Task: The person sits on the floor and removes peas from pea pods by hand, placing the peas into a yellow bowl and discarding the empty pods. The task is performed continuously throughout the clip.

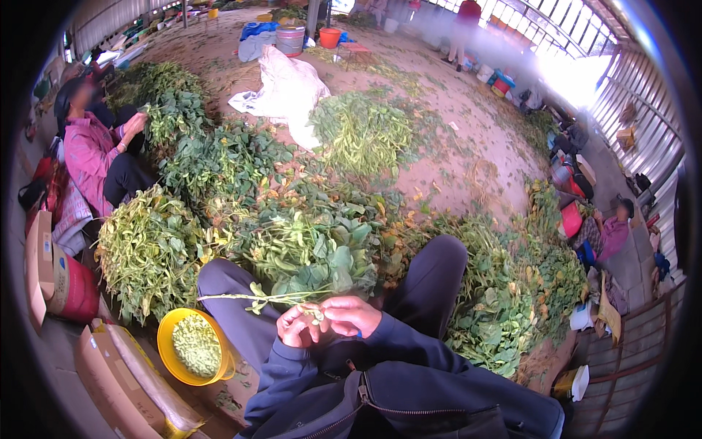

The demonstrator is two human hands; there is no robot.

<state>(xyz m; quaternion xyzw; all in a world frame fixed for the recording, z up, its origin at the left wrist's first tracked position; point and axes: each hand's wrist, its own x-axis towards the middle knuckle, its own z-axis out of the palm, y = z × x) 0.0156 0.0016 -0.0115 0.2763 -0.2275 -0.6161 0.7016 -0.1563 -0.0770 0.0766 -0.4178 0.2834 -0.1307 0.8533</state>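
My left hand point(299, 325) and my right hand point(350, 315) meet in front of my lap, with green soybean pods point(315, 315) between their fingers. A cut soybean stalk point(236, 296) with a few pods and small leaves runs left from my hands across my thigh; its exact hold is partly hidden by the fingers. Just beyond my hands lies a heap of leafy soybean plants point(307, 247) with plump pods, between my raised knees. Left of my lap stands a yellow bucket point(164, 343) holding many pale green shelled beans point(196, 344).
Bundled plants point(151, 249) lie at left, more plants point(493, 307) at right. A person in pink point(90, 148) sits at left, another point(614, 236) at far right. Cardboard boxes point(112, 378) stand beside the yellow bucket. A white sheet point(285, 88) and another plant pile point(364, 131) lie ahead.
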